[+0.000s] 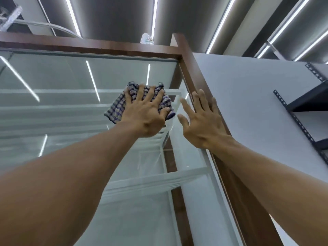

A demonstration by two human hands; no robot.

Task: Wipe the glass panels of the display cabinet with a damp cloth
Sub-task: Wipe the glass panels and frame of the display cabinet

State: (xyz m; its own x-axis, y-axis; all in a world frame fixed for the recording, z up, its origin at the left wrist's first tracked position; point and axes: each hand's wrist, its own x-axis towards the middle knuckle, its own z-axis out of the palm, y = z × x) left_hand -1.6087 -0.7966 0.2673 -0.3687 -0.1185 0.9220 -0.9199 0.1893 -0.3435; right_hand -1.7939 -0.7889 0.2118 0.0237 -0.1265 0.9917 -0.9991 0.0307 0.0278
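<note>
I look up at a tall display cabinet with a brown wooden frame (188,55) and a large glass panel (71,79). My left hand (147,110) lies flat with spread fingers on a folded blue-and-white checked cloth (115,110), pressing it against the upper right part of the glass. My right hand (202,121) rests open beside it, fingers straight against the right edge of the glass and the wooden upright. White shelves show through the glass.
A plastic bottle (147,39) stands on the cabinet's top. A grey wall (248,103) adjoins the cabinet on the right, with dark slotted metal shelving (301,102) beyond. Strip lights run across the ceiling.
</note>
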